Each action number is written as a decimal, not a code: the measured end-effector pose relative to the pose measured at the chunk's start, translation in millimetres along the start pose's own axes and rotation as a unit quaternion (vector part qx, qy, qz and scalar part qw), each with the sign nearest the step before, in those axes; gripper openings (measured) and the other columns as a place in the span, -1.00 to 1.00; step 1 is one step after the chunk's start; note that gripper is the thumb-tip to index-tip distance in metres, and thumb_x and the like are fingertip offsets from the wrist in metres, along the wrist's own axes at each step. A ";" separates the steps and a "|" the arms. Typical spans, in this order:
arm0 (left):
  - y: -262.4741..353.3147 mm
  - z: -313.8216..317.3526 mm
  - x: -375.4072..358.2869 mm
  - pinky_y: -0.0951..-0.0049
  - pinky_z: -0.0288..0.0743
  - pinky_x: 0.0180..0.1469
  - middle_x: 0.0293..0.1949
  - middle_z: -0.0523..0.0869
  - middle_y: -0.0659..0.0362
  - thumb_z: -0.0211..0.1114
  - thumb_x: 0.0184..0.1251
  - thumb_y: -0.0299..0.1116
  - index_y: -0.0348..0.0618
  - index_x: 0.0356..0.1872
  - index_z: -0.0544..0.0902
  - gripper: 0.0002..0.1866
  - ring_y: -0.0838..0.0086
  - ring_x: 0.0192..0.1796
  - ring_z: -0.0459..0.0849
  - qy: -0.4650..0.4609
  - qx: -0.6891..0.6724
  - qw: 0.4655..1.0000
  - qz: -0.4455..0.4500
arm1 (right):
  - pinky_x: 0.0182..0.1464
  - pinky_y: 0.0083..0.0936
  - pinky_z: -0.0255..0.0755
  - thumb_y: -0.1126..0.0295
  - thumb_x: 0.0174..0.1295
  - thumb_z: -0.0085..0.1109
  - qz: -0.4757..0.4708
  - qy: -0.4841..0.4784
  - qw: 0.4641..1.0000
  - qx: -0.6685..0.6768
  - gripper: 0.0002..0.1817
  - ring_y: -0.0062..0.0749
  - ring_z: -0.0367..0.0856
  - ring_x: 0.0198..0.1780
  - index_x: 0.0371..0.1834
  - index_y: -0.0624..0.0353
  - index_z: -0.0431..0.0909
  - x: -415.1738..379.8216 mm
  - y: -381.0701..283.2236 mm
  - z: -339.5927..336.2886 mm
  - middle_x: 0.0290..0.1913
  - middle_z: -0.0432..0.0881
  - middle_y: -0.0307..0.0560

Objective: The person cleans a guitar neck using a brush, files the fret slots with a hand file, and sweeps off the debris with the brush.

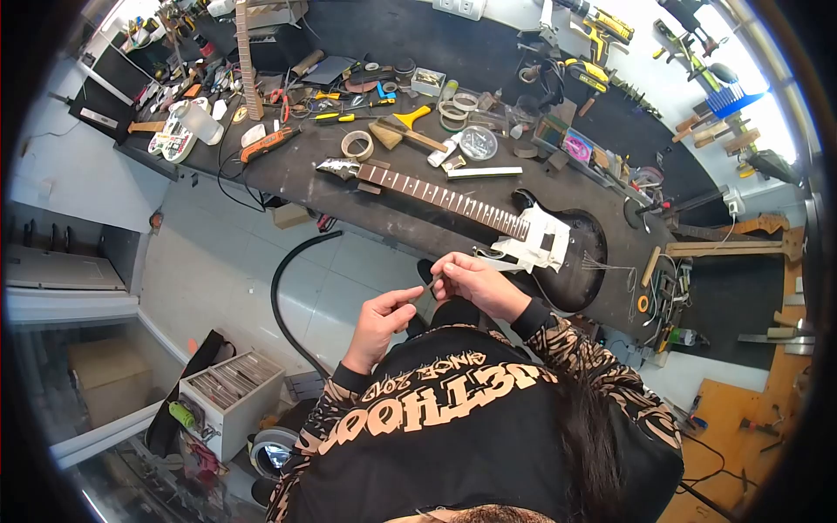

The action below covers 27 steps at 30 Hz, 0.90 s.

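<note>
My right hand [478, 281] pinches a small, dark, thin piece [432, 281] in front of my chest. The fingertips of my left hand [384, 322] reach the near end of that piece, index finger stretched out and the other fingers curled. Just beyond my hands, a dark electric guitar [580, 270] lies on the bench, its neck [436, 197] pointing to the upper left. White paper or tape [545, 240] covers part of its body, and loose strings [602, 264] stick out at the right.
The dark workbench [288, 179] carries tape rolls [357, 145], a brush [385, 133], an orange cutter [268, 145] and a clear round container [479, 143]. A black hose [281, 296] curves over the floor. A white box [231, 392] stands at the lower left.
</note>
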<state>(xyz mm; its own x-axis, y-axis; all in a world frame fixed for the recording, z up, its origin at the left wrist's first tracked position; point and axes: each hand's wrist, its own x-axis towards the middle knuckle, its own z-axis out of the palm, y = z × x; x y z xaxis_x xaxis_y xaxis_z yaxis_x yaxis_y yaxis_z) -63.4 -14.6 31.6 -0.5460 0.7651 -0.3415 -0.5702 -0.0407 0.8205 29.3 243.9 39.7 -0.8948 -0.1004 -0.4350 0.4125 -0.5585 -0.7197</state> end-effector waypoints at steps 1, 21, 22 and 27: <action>-2.5 3.4 3.6 0.54 0.27 -0.26 -0.30 0.60 0.38 0.38 0.68 -0.48 -0.30 0.47 0.75 -0.57 0.67 -0.35 0.35 -0.010 -0.033 0.999 -0.006 | 0.28 -0.34 0.67 0.20 0.86 0.05 0.008 0.001 1.000 -0.001 -0.73 -0.49 0.71 0.09 0.26 0.15 0.60 -3.6 -4.5 -2.6 0.01 0.69 -0.22; -50.2 15.9 187.7 0.47 0.55 -0.18 -0.18 0.75 0.26 0.49 0.58 -0.52 -0.27 0.36 0.76 -0.61 0.52 -0.28 0.65 0.091 0.214 0.971 0.051 | 0.19 -0.48 0.60 0.24 0.86 0.03 -0.021 0.015 0.994 -0.106 -0.73 -0.55 0.67 0.00 0.29 0.20 0.57 131.8 -41.9 -164.9 -0.03 0.64 -0.24; -47.2 7.3 198.4 0.43 0.57 -0.21 -0.21 0.78 0.22 0.50 0.54 -0.52 -0.26 0.33 0.77 -0.62 0.45 -0.31 0.68 0.079 0.317 0.941 0.090 | 0.17 -0.50 0.59 0.26 0.86 0.02 -0.034 0.032 0.992 -0.121 -0.73 -0.58 0.65 -0.02 0.30 0.21 0.57 138.0 -40.0 -162.4 -0.04 0.63 -0.25; -67.6 -15.2 251.4 0.37 0.56 -0.33 -0.29 0.82 0.11 0.53 0.45 -0.62 -0.26 0.28 0.77 -0.59 0.37 -0.42 0.71 0.056 0.444 0.854 0.266 | 0.13 -0.54 0.58 0.38 0.83 0.05 -0.130 0.146 0.970 -0.146 -0.62 -0.59 0.62 -0.03 0.58 0.21 0.45 156.7 -34.0 -159.7 -0.03 0.60 -0.26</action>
<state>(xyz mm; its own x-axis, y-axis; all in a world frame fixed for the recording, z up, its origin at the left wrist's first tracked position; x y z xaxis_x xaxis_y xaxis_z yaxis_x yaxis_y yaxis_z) -171.4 170.7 -116.6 -0.6668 0.7214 0.1868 0.4402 0.1790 0.8799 -97.6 378.7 -90.4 -0.9064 0.2732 -0.3222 0.2482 -0.2727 -0.9295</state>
